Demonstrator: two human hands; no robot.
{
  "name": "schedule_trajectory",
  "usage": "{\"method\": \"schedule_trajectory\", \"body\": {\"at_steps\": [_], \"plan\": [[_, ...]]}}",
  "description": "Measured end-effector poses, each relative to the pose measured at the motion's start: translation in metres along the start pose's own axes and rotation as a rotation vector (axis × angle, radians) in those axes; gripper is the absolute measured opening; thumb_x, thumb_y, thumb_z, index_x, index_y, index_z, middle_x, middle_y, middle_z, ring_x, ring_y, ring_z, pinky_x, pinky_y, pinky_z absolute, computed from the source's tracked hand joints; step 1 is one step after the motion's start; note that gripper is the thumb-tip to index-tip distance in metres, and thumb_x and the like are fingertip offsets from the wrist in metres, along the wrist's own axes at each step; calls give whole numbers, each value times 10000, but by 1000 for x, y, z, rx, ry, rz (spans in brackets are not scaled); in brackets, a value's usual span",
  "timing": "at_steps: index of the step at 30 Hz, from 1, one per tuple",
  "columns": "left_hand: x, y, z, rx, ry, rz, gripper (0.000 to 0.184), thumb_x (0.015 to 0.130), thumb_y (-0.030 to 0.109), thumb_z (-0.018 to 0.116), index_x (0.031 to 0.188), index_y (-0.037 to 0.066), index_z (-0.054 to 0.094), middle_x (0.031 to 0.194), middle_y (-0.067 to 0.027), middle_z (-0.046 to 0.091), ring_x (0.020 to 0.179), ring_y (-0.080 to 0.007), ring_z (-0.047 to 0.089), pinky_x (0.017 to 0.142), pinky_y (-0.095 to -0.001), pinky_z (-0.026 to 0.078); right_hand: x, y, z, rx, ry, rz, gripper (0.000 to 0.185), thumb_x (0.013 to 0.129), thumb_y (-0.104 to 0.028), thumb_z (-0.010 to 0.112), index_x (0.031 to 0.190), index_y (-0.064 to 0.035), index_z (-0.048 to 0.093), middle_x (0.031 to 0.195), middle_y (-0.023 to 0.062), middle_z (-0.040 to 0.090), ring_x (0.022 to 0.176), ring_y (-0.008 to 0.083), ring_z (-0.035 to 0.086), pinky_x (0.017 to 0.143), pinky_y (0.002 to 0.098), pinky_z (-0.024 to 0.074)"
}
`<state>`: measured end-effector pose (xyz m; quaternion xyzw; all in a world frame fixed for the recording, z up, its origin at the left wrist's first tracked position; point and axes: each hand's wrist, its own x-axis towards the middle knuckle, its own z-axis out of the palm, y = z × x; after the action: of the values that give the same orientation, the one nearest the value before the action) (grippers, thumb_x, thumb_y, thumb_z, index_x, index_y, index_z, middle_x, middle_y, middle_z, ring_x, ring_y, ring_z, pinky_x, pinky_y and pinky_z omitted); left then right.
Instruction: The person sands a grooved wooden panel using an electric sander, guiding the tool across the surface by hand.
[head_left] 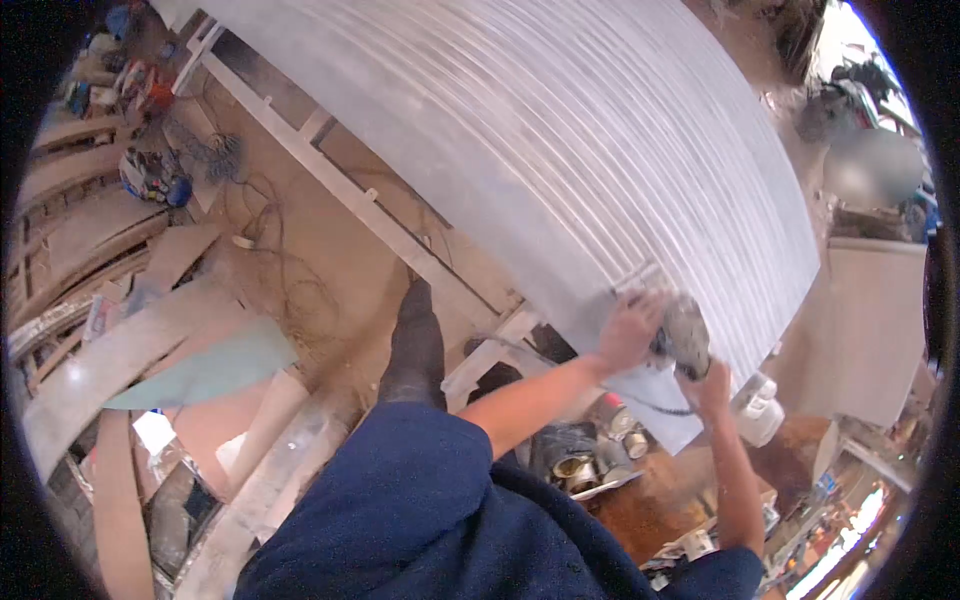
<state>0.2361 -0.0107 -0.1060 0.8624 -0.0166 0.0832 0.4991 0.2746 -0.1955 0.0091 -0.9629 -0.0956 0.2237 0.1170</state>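
A long pale panel with raised parallel ridges (560, 130) fills the upper right of the head view. Near its close corner rests a dusty, dark power sander (686, 332), with a dark cord (655, 407) trailing behind it over the panel. My left hand (634, 326) is closed over the front of the sander, slightly blurred. At the rear end, my right hand (707, 388) wraps round its handle. The sander's underside is hidden against the ridges.
A pale frame rail (350, 195) runs under the panel's left side. Boards and offcuts (210, 365) lie piled at left. Cables (270, 220) cross the dusty floor. Tins (575, 470) and a white container (762, 412) stand near the panel's close corner. Another person (870, 170) is at right.
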Motion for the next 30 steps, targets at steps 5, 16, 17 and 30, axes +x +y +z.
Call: {"method": "schedule_trajectory", "body": {"at_steps": [5, 16, 17, 30], "plan": [[14, -2, -11, -122, -11, 20, 1009, 604, 341, 861, 1452, 14, 423, 1410, -130, 542, 1357, -228, 470, 1159, -472, 272, 8, -33, -9, 89, 0, 109, 353, 704, -227, 785, 934, 34, 727, 798, 236, 714, 805, 356, 731, 721, 413, 557], [110, -198, -277, 257, 434, 42, 880, 517, 514, 869, 1224, 57, 615, 1244, -98, 636, 1259, -261, 551, 1112, -492, 316, 205, -344, 1, -56, -47, -246, 470, 731, -371, 812, 874, 66, 711, 742, 274, 664, 769, 427, 688, 669, 448, 526], [125, -213, -303, 237, 448, 48, 871, 513, 508, 877, 1227, 82, 617, 1228, -87, 645, 1243, -255, 561, 1105, -493, 322, 223, -368, 5, -53, -44, -269, 480, 737, -383, 808, 866, 68, 709, 739, 280, 657, 762, 430, 686, 669, 452, 522], [236, -366, -530, -69, 359, -6, 734, 613, 246, 953, 1238, 58, 616, 1185, -65, 698, 1107, -166, 650, 949, -344, 533, 370, -606, 18, -124, 80, -560, 362, 743, -294, 710, 817, 60, 713, 834, 273, 703, 816, 389, 721, 714, 454, 563]]}}
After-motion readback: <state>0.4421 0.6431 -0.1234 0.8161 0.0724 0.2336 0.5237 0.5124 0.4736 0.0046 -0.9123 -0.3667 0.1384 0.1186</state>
